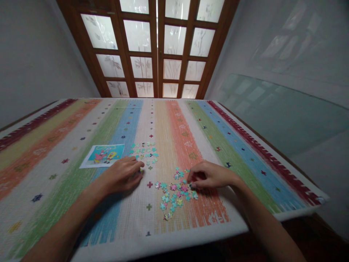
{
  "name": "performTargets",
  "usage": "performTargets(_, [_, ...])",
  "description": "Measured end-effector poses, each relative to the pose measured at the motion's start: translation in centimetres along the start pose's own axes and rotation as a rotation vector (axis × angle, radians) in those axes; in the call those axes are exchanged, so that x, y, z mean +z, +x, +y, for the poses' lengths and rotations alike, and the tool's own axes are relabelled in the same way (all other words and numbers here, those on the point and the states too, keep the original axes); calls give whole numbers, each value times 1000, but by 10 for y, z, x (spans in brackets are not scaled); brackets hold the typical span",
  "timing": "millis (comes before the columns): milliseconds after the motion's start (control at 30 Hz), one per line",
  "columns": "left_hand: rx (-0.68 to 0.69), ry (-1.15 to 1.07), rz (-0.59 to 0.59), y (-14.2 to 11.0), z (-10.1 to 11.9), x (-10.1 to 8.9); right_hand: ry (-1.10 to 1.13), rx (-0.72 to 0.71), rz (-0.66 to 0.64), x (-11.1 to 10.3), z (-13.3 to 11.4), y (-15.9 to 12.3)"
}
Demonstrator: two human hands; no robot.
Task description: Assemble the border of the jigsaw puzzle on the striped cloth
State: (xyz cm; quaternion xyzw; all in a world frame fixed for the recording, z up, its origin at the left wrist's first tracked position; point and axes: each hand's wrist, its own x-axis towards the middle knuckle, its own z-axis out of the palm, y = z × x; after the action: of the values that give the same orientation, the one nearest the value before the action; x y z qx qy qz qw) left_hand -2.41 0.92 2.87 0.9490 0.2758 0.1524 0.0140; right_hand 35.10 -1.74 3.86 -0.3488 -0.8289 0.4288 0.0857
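Loose puzzle pieces [184, 188] lie in a heap at the lower centre of the frame; further pieces in loose rows [147, 155] lie above and left of it. The right hand [208, 174], fingers curled, meets the heap's right edge; the left hand [125, 174] bends below the rows. Whether either grips a piece cannot be told. A printed picture [109, 154] lies left of centre on the striped cloth [163, 123].

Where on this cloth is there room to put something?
The striped cloth is bare left of the picture sheet, beyond the arranged puzzle pieces toward the doors, and between the right arm and the maroon stripe. A narrow bare strip separates the left hand from the loose pieces. The loose pieces and the sheet's right side are crowded.
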Motion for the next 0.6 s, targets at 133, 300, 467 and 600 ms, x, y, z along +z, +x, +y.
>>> performTargets(133, [89, 10, 64, 8, 16, 2, 4, 8, -35, 1, 3, 0])
performTargets(300, [185, -7, 131, 16, 48, 17, -80, 58, -52, 4, 6, 1])
performTargets(467, [213, -100, 228, 17, 64, 32, -105, 91, -50, 4, 4, 1])
performTargets(600, [234, -109, 267, 16, 63, 35, -146, 101, -46, 3, 4, 2])
